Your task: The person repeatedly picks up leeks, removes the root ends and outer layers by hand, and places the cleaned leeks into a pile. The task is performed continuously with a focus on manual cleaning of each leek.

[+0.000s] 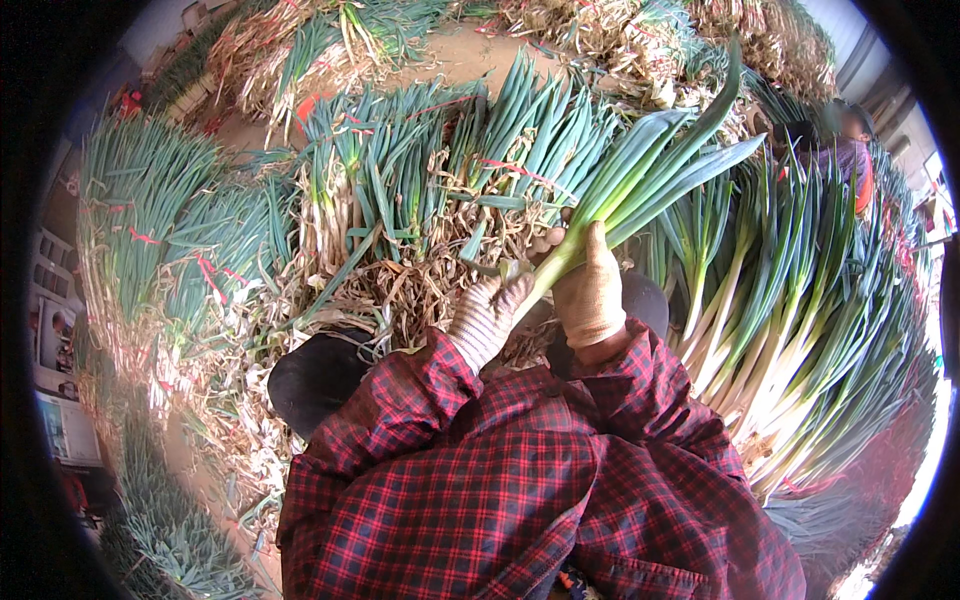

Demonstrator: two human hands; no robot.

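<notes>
A large green onion (559, 262) lies slantwise before my body, its leaves fanning to the upper right and its pale stalk running down to the left. My right hand (592, 296), in a pale work glove, grips the stalk below the leaves with the thumb raised along it. My left hand (487, 315), in a striped knit glove, is closed at the lower stalk. A loose piece of outer leaf (512, 270) sticks out by its thumb. The stalk's root end is hidden by my hands and sleeves.
Dry leaf litter (409, 300) covers the ground between my knees. Tied green onion bundles (517, 142) stand ahead, with more bundles (150, 217) at left. Loose onions with white stalks (780, 330) lie close at right. Another person (844, 154) is at the far right.
</notes>
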